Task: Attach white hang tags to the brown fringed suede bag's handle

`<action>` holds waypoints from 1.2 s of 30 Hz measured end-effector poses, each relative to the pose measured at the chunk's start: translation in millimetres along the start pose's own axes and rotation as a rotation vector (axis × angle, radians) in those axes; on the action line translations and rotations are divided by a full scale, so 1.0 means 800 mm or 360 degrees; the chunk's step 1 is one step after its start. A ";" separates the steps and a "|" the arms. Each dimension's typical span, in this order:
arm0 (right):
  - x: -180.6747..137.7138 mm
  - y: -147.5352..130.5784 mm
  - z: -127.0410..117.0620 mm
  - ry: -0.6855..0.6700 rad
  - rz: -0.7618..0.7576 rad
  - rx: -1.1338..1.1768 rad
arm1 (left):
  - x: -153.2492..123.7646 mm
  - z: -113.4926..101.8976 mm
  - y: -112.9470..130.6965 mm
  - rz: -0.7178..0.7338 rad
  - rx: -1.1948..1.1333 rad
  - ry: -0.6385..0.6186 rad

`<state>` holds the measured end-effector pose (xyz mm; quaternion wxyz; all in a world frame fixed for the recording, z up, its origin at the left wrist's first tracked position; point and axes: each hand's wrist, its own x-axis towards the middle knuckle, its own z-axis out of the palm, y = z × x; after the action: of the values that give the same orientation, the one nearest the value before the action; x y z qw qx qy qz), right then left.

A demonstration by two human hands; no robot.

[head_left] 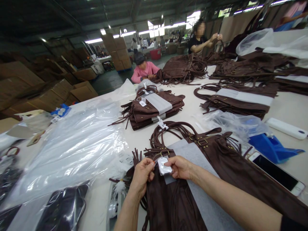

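Note:
A dark brown handbag (173, 199) lies on the table in front of me, with fringed tassels and looped handles wrapped in white near the top. A strip of pale tissue paper (204, 173) runs across it. By the bag's buckle, my right hand (180, 167) pinches a white hang tag (164, 166) that looks covered in clear plastic. Just left of the tag, my left hand (143, 173) has thumb and forefinger pressed together on what appears to be the tag's thin string (156, 161).
Clear plastic bags (81, 144) spread over the left of the table (96, 205). Stacked brown handbags (156, 107) lie ahead. A phone (276, 173), a blue tape dispenser (271, 146) and a white device (286, 128) sit at right. Two people work across the table.

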<state>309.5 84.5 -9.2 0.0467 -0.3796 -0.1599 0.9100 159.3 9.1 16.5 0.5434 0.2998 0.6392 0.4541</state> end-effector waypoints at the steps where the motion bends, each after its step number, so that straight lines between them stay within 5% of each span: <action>1: 0.000 -0.001 0.000 -0.0006 -0.0003 0.0004 | 0.001 0.000 0.001 -0.0004 -0.0019 0.0001; 12: -0.007 -0.001 0.006 -0.0030 -0.0014 -0.0010 | 0.002 -0.001 0.004 -0.0107 -0.0150 -0.0068; 22: 0.015 0.022 0.032 0.0316 -0.0503 0.0026 | -0.031 0.013 -0.004 -0.0151 -0.0154 -0.0188; 30: 0.008 0.036 0.045 0.0312 -0.0608 0.0013 | -0.033 0.024 -0.007 -0.0098 -0.0015 -0.0056; 36: 0.003 0.048 0.044 0.0318 -0.0817 -0.0671 | -0.028 0.024 0.003 0.0025 0.0048 0.0255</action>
<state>284.4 40.0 0.3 0.2100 -0.4155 -0.4292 0.7740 182.4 -4.8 27.9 0.4823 0.2758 0.6851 0.4712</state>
